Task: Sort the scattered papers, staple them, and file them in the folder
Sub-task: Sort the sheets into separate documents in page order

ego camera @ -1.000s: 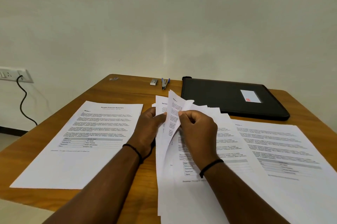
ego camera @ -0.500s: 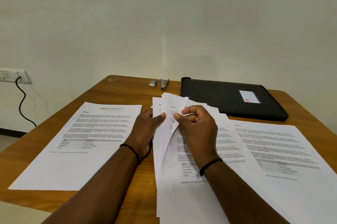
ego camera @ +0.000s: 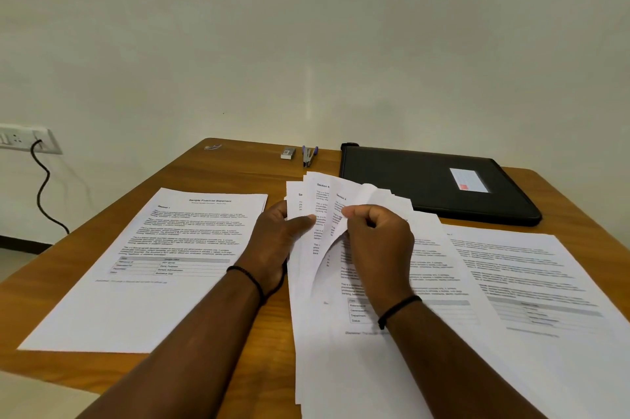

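Both hands (ego camera: 341, 237) pinch fanned white printed papers (ego camera: 317, 248), top corners curled.

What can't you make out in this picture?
Head view:
- Fanned sheets: mostly hidden behind each other, the left hand and the right hand.
- Right page: print too blurred to read.
- Folder: closed, contents hidden.
- Object at the table's far corner: too small.
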